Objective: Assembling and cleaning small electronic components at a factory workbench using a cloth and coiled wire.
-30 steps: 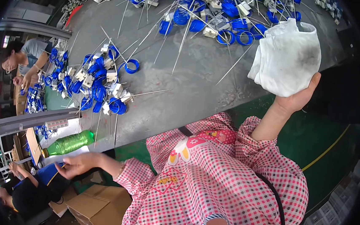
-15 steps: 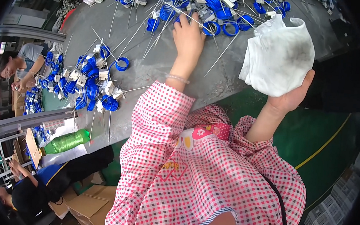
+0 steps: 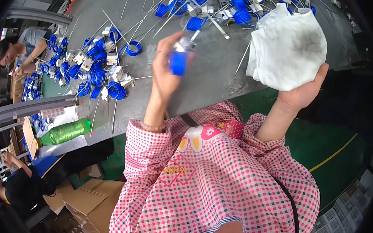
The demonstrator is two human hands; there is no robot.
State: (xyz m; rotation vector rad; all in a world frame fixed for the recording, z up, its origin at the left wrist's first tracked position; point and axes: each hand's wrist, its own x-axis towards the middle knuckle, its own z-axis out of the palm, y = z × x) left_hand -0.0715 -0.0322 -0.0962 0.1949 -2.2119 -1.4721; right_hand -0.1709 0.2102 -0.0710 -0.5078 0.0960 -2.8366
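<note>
My left hand (image 3: 165, 66) is raised over the near part of the grey table, its fingers closed on a blue coiled part (image 3: 178, 63) with a small metal-and-white block at its end. Motion blurs the fingertips and the part. In my right hand (image 3: 301, 95) is a folded white cloth (image 3: 288, 50) with a dark smudge, held up beyond the table's near right edge. The cloth hides most of that hand's fingers. Similar blue coils (image 3: 243, 16) with pale blocks and thin metal rods lie in a loose heap at the table's far side.
Another heap of blue coiled parts (image 3: 94, 72) lies on the left, its rods sticking out over the grey table (image 3: 217, 57). A green bottle (image 3: 64, 134) lies beyond it. Two people work at the left, and cardboard boxes (image 3: 94, 203) stand on the floor at lower left.
My left hand has picked a blue coiled part from the far heap and drawn it back toward me. My right hand still holds the cloth, nearly unmoved.
</note>
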